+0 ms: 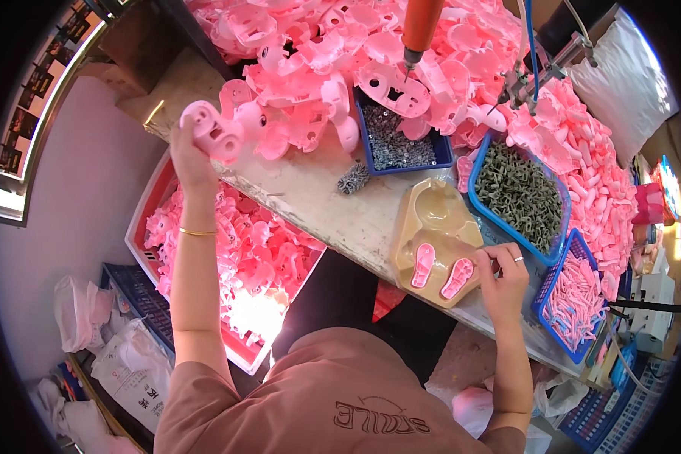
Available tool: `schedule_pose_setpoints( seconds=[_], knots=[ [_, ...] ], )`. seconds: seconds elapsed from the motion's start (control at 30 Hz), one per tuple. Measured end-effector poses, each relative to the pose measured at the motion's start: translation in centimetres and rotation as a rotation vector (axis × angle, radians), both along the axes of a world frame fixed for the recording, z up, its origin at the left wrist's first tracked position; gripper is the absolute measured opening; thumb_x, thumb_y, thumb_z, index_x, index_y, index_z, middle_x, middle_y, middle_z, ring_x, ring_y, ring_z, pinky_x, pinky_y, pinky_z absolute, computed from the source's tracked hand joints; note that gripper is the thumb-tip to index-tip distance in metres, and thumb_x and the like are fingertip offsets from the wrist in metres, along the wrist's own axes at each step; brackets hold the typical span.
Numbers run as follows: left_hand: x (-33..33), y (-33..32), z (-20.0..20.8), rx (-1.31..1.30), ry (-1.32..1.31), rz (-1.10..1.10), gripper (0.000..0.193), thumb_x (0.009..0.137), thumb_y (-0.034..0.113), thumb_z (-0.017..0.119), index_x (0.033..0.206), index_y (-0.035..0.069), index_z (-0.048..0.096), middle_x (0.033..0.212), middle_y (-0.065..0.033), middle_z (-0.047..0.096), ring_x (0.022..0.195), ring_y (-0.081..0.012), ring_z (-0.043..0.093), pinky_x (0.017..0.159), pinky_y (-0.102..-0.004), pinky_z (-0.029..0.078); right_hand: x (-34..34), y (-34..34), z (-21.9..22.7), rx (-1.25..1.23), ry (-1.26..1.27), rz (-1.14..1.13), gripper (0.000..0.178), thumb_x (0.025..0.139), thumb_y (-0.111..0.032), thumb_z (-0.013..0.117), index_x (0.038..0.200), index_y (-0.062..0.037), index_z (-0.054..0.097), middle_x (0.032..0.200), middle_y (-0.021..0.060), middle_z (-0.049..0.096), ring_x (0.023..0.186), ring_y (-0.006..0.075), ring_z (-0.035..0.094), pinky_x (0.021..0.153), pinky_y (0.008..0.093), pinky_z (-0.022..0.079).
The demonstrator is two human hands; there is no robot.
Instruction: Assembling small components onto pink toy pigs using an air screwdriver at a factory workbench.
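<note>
Looking at the pink shell [218, 132] first: it's up in the left hand [193, 155], well off to the left of the tan block [402, 246] and farther over the bench [333, 219]. Those fingers are wrapped round it, a proper grasp. The right hand [505, 280] is at the block's right edge, fingers bent in toward it; can't tell from where I'm standing if they're pinching anything or just resting there.

Progress-wise, I'd call it early for this one. Two sole-shaped pieces [424, 265] sit in the block's near recesses, so that bit looks done. The big glossy hollow at the block's far end has no shell in it, and I don't see any clips or screws on the block, so I'd guess most of this unit is left.

As for the bigger job, lol, tons left. Just right of the block there's a blue tray of greenish-grey clips [518, 193], and past that a blue basket of thin pink strips [571, 299]. Behind the block, a dark blue bin of screws [393, 136], with an orange screwdriver [421, 30] hanging above. Beyond those, a huge shell heap [310, 98], and left of the block, lower down, a red-and-white crate [150, 261] loaded with more pink parts.
</note>
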State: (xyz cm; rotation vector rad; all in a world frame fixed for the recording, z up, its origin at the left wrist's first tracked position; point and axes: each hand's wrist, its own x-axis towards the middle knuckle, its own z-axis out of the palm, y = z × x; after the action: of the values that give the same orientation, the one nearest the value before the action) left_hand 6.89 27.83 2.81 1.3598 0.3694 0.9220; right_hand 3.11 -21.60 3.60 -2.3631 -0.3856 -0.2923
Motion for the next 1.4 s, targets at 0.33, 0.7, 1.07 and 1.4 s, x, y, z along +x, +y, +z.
schedule_pose_setpoints(
  seconds=[0.33, 0.7, 1.07, 1.4],
  knots=[
    [-4.5, -3.8, 2.9, -0.24, -0.229, -0.105, 0.034, 0.103, 0.025, 0.044, 0.125, 0.001, 0.051, 0.123, -0.0122, 0.057, 0.118, -0.0248, 0.055, 0.102, -0.0418, 0.044, -0.8, 0.8, 0.9, 0.039, -0.026, 0.005, 0.008, 0.084, -0.005, 0.073, 0.084, -0.0005, 0.066, 0.079, 0.0064, 0.059, 0.056, 0.0131, 0.053, 0.051, 0.0268, 0.042],
    [-7.7, -19.1, 3.3, 1.192, -0.155, -0.606, 0.03, 0.07, 0.008, 0.08, 0.098, 0.011, 0.068, 0.103, -0.0089, 0.066, 0.094, -0.0291, 0.067, 0.077, -0.0351, 0.055, -1.2, 0.7, 0.9, 0.102, -0.047, -0.016, 0.008, 0.083, -0.001, 0.073, 0.082, 0.0, 0.065, 0.076, 0.0044, 0.057, 0.058, 0.0097, 0.051, 0.051, 0.0243, 0.037],
    [-6.4, -32.0, -0.6, 1.333, 0.025, -0.899, 0.06, 0.076, 0.029, 0.076, 0.129, 0.011, 0.056, 0.124, -0.0079, 0.061, 0.116, -0.0262, 0.057, 0.094, -0.0374, 0.05, -2.3, -2.0, 0.5, 0.132, -0.028, -0.128, 0.006, 0.085, -0.003, 0.072, 0.084, 0.0002, 0.067, 0.075, 0.0033, 0.058, 0.06, 0.0078, 0.053, 0.052, 0.0222, 0.039],
    [-5.2, -27.7, 0.3, 1.297, 0.119, -0.803, 0.066, 0.076, 0.027, 0.078, 0.134, 0.007, 0.054, 0.133, -0.0116, 0.057, 0.125, -0.0339, 0.05, 0.105, -0.0462, 0.041, -1.9, -2.1, 0.3, -0.045, 0.003, 0.209, 0.045, 0.076, -0.015, 0.078, 0.117, -0.0041, 0.064, 0.116, 0.0104, 0.063, 0.103, 0.0279, 0.06, 0.089, 0.0388, 0.049]
  ],
)
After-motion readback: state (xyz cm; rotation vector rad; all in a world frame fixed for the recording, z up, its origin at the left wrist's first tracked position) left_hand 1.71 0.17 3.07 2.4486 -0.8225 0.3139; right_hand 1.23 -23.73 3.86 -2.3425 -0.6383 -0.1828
